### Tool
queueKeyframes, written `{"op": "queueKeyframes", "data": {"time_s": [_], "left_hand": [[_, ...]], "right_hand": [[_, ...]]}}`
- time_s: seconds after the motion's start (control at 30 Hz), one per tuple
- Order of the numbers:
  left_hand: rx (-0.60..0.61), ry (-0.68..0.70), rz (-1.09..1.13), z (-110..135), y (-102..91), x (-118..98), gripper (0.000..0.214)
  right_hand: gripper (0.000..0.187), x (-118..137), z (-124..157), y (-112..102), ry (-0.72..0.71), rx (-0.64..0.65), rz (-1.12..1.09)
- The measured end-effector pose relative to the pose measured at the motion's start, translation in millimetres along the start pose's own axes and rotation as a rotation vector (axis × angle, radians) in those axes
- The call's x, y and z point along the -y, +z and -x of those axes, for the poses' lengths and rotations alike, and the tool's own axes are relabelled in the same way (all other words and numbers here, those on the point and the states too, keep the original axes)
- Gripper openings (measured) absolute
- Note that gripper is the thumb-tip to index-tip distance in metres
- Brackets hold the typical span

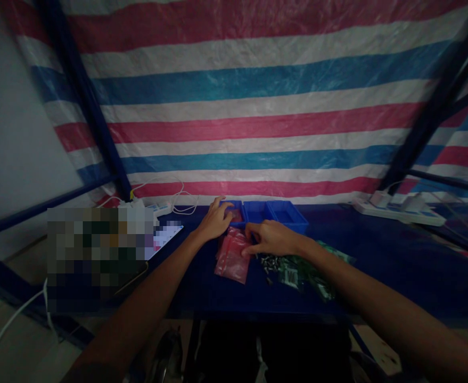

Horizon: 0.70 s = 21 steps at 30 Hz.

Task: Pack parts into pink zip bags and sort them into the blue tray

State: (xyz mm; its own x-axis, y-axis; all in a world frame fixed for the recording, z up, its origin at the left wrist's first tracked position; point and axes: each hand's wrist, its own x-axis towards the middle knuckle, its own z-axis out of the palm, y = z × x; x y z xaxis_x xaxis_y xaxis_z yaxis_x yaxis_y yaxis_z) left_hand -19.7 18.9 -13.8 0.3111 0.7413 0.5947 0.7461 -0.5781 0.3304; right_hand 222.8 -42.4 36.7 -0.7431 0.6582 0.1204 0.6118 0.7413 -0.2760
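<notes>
A plastic sheet point(234, 85) in red, white and blue stripes, creased and slightly glossy, hangs behind my dark blue tabletop point(385, 271), with two blue posts slanting up at its sides, one left point(80, 101) and one right point(427, 111). Three blue bins point(286, 213) stand in a row near the back, open-topped and box-shaped with straight walls; the left one has something reddish inside. My left hand point(218, 219) is at that left bin, fingers parted and thumb spread away from them, near its rim. In front of the bins lie the red bags point(232, 263), at least two, flat, thin and see-through, overlapping in a loose pile. My right hand point(274, 238) is over the right edge of this pile, fingers curled and thumb pointing left; in this dim light I cannot tell whether it grips a bag. Just beside the pile, partly under that hand, is a scatter of small dark pieces point(271, 263), too many and too tiny to count. Several green bags point(292, 275), crinkled and clear, lie under and around my right forearm. Off to the left is one phone point(164, 242), flat with a lit screen. I count two white power strips, one at the back left point(162, 208) and one at the right point(397, 211).
</notes>
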Motion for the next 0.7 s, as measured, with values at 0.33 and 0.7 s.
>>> {"op": "queueKeyframes", "data": {"time_s": [0.33,0.7], "left_hand": [[0.018,-0.005,0.074,4.8,1.0,0.5,0.036],[-0.229,-0.028,-0.005,7.5,-20.2,-33.0,0.028]], "right_hand": [[0.029,-5.2,-0.1,5.8,-0.071,0.068,-0.192],[0.007,3.6,2.8,-3.7,-0.197,-0.169,-0.271]]}}
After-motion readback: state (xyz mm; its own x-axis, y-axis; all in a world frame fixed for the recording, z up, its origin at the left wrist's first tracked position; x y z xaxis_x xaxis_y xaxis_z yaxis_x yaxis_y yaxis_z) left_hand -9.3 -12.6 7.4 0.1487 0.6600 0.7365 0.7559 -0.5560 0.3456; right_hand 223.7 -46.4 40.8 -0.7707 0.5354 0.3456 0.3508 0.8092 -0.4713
